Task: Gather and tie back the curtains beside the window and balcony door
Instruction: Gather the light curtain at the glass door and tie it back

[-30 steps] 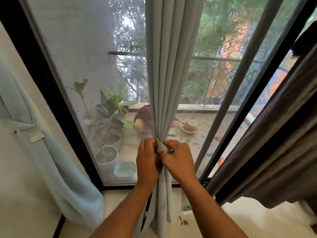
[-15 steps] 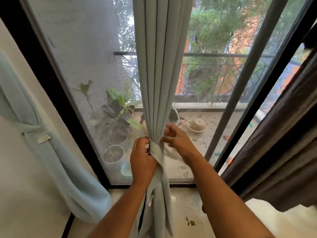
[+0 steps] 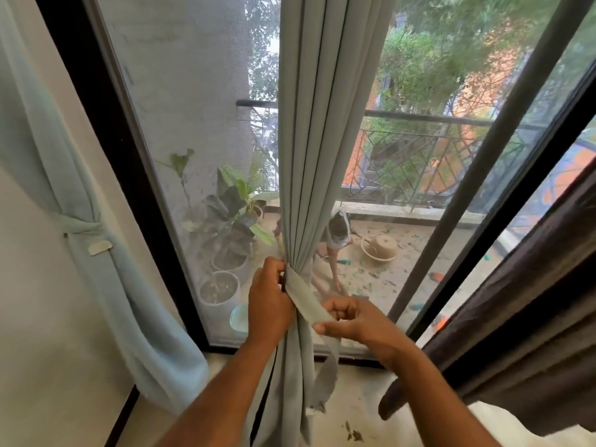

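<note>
A pale grey-green curtain (image 3: 317, 130) hangs gathered into a narrow bundle in front of the balcony door. My left hand (image 3: 269, 303) clamps the bundle at waist height. A matching fabric tie-back strip (image 3: 306, 301) wraps the bundle there and runs down to the right. My right hand (image 3: 351, 321) pinches the strip's free end, which dangles below it. A second pale blue curtain (image 3: 64, 175) hangs on the left wall, held in by its own tie-back (image 3: 80, 225).
A dark brown curtain (image 3: 529, 304) hangs at the right. The black door frame (image 3: 106, 130) and a slanted door bar (image 3: 496, 156) stand behind the bundle. Through the screen are potted plants (image 3: 225, 240), a person crouching on the balcony floor (image 3: 335, 243) and a railing.
My right hand has come away from the bundle and drawn the tie-back strip down and to the right. My left hand still clamps the gathered curtain. The camera has moved closer.
</note>
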